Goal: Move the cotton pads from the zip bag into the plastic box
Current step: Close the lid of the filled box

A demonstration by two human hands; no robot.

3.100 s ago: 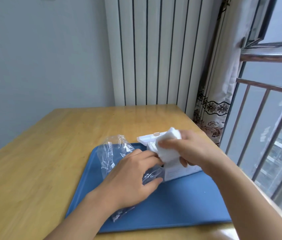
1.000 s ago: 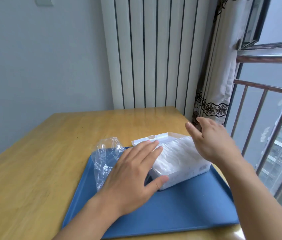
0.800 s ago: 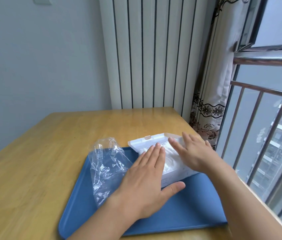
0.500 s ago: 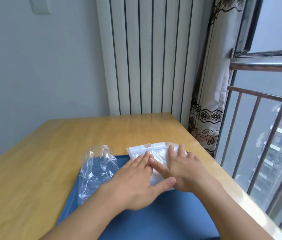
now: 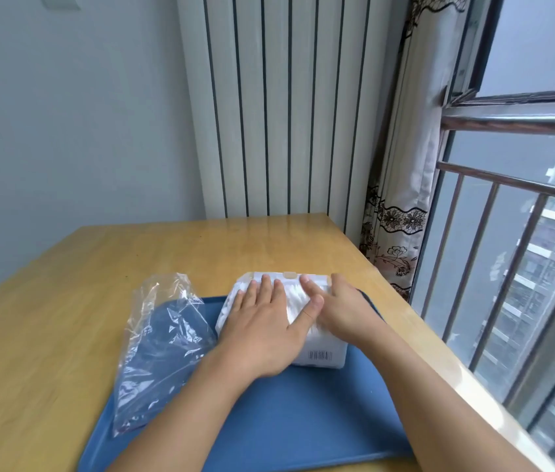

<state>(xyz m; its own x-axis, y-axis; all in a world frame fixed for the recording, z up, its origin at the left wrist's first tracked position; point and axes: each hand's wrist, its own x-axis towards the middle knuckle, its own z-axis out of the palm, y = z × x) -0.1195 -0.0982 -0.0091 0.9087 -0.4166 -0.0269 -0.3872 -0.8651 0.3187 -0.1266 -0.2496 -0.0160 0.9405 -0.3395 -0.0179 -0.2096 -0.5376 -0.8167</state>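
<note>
Glossy varnished wooden table [image 5: 65, 335], smooth matt blue plastic tray [image 5: 303, 420], crinkled clear plastic zip bag [image 5: 163, 342], white plastic box [image 5: 324, 356], fluffy cotton pads [image 5: 295, 301]

A wooden desk [image 5: 65, 335] carries a blue tray [image 5: 303, 420], which lies flat near the desk's window-side edge. A clear, crumpled bag [image 5: 163, 345] lies half on the tray's left rim and half on the bare wood beside it.

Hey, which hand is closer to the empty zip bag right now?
Left. The left hand lies flat on the cotton pads in the plastic box, right beside the zip bag. The right hand presses the box's far side, farther from the bag.
</note>
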